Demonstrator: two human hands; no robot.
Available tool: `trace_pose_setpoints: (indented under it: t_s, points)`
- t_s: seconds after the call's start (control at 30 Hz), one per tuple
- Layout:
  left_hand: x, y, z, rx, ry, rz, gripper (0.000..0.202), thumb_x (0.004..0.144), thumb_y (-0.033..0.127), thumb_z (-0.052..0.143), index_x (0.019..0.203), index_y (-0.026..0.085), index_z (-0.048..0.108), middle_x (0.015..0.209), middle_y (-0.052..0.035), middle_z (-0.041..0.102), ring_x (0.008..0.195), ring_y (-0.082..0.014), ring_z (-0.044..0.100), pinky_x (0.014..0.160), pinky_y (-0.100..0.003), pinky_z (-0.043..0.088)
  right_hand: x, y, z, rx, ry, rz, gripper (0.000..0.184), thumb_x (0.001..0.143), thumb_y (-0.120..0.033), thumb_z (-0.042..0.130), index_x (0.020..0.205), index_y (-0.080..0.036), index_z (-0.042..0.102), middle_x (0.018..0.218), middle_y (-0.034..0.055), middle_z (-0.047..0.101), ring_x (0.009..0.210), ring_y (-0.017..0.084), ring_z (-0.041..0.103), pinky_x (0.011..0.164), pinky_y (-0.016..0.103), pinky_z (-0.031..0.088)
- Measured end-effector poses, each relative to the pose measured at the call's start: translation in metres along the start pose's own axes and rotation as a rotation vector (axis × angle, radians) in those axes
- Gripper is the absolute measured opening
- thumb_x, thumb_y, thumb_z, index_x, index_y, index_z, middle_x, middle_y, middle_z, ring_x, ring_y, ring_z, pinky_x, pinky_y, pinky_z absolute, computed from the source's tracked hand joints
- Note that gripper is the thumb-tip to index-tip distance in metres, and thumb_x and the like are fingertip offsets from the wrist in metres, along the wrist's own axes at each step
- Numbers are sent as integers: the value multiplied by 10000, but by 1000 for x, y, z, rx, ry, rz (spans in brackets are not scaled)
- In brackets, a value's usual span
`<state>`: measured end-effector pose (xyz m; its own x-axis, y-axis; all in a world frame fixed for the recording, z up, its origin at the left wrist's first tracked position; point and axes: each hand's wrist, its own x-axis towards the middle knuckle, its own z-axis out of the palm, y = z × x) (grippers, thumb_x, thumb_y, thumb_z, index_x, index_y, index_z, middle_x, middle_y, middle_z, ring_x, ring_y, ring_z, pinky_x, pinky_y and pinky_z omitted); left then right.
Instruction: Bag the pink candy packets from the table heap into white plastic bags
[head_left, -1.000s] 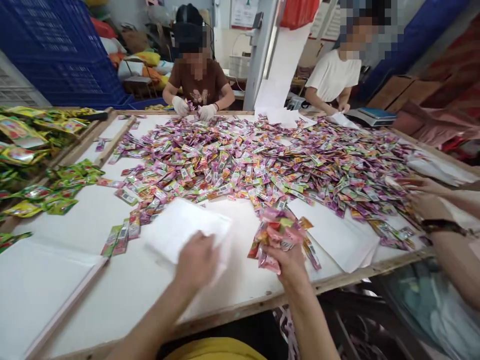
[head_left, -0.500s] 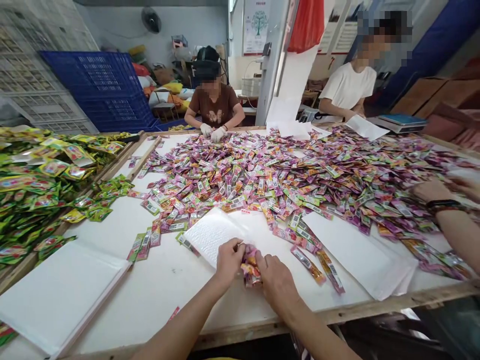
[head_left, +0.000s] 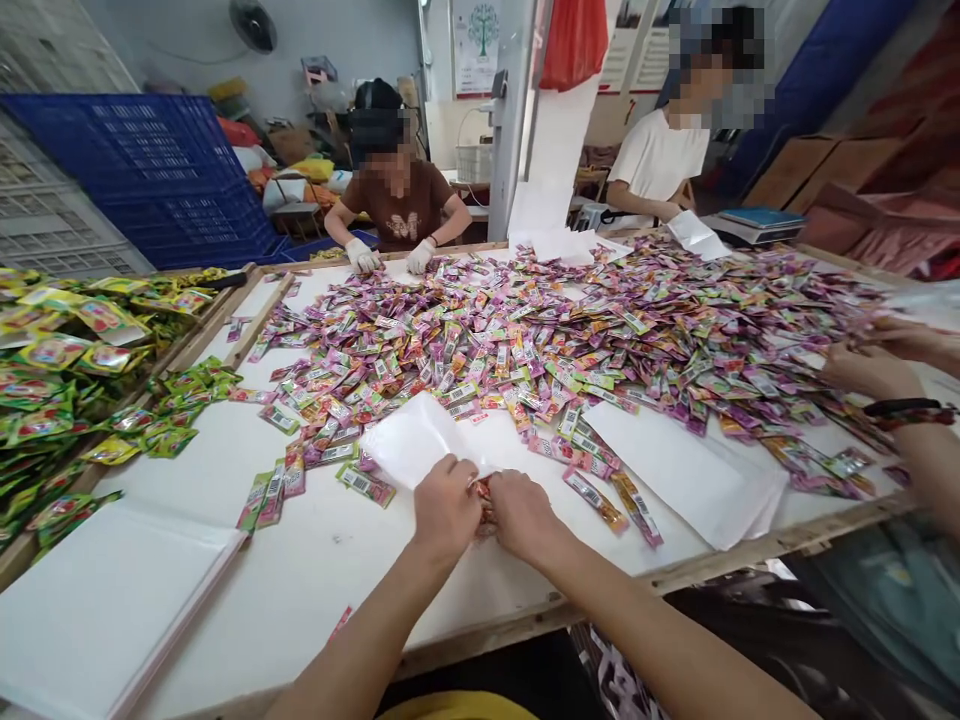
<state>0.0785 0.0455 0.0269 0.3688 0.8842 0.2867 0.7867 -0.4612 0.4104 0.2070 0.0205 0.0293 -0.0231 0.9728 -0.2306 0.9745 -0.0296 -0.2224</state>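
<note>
My left hand (head_left: pixel 445 508) grips the near edge of a white padded envelope (head_left: pixel 415 437) that lies on the white table (head_left: pixel 315 570). My right hand (head_left: pixel 523 513) is closed on a bunch of small candy sachets (head_left: pixel 484 497), pressed against the left hand at the envelope's mouth. Only a sliver of the bunch shows between the two hands. A big heap of pink, purple and green sachets (head_left: pixel 525 340) covers the table just beyond.
A stack of white envelopes (head_left: pixel 679 472) lies to the right, another (head_left: pixel 97 600) at the near left. Green and yellow packets (head_left: pixel 67 370) fill the left bin. Two people sit across the table; another person's hands (head_left: pixel 874 370) work at the right. Blue crates (head_left: pixel 150 180) stand behind.
My right hand brought the raised bunch of sachets down to the envelope. My left hand shifted to the envelope's edge, and both hands closed together there.
</note>
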Motion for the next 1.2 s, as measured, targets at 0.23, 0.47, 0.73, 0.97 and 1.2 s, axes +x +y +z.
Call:
trace_pose_setpoints:
  t_s: [0.23,0.47,0.73,0.97,1.2]
  points:
    - [4,-3,20,113,199,413,173,799,90,498,907,173,605,781,-64,576,757,-227,504,666,-354,379,19,0,-5,171,-192,112,94,646,-224,637,564,-182,657,507,58,632,620,196,629,552,247,413]
    - [-13,-35,43,-129,198,-17,191,907,222,441,720,202,474,656,0,489,593,-161,472,540,-272,346,19,3,30,998,86,511,121,474,-208,689,482,-179,572,459,15,559,451,140,512,421,242,338]
    - [-33,-31,37,-379,84,129,256,931,156,351,697,194,446,701,-5,474,656,-143,474,603,-269,370,22,-7,31,1605,87,533,192,456,-165,658,616,-148,554,535,-14,551,525,139,538,487,251,445]
    - [-14,-28,0,-1011,75,-195,33,811,176,498,824,202,513,1110,-63,578,1061,-210,548,859,-339,450,10,-26,-3,1824,-22,333,369,464,-202,728,813,-120,639,606,3,614,512,132,546,450,232,434]
    - [2,-35,3,-1233,-47,-488,370,727,227,564,1091,170,598,867,-26,668,765,-170,605,655,-258,468,14,-54,-10,1393,339,279,587,469,-205,718,1039,-147,588,913,47,663,799,196,603,715,303,509]
